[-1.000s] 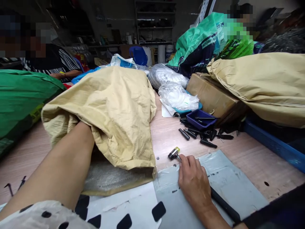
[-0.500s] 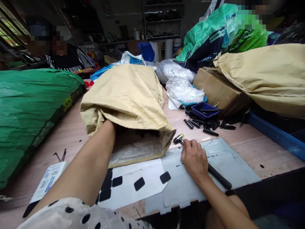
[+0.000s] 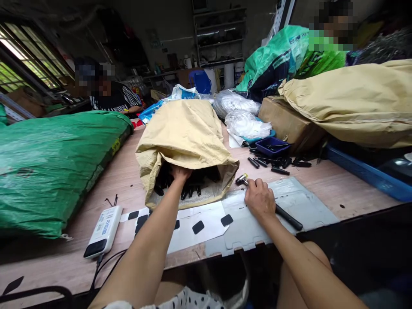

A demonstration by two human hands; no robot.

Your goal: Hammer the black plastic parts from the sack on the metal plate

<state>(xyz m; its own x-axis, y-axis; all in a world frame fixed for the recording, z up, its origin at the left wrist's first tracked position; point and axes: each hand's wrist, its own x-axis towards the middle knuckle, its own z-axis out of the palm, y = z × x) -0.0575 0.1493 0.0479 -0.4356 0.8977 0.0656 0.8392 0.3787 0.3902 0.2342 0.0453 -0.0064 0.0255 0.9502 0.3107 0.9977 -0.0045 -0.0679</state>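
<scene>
On the wooden table (image 3: 119, 180) lies our big tan bag (image 3: 185, 128), its open mouth facing us. Beside it is a flat grey sheet (image 3: 302, 195), and over that our right hand (image 3: 260, 198) has its fingers curled round the hammer (image 3: 289, 217). Our left hand (image 3: 180, 172) is inside the bag, but its fingertips are hidden, so we can't tell if they pinch anything. We seem to be reaching among small black pieces (image 3: 190, 192). We think the next move needs gentle fingers.
</scene>
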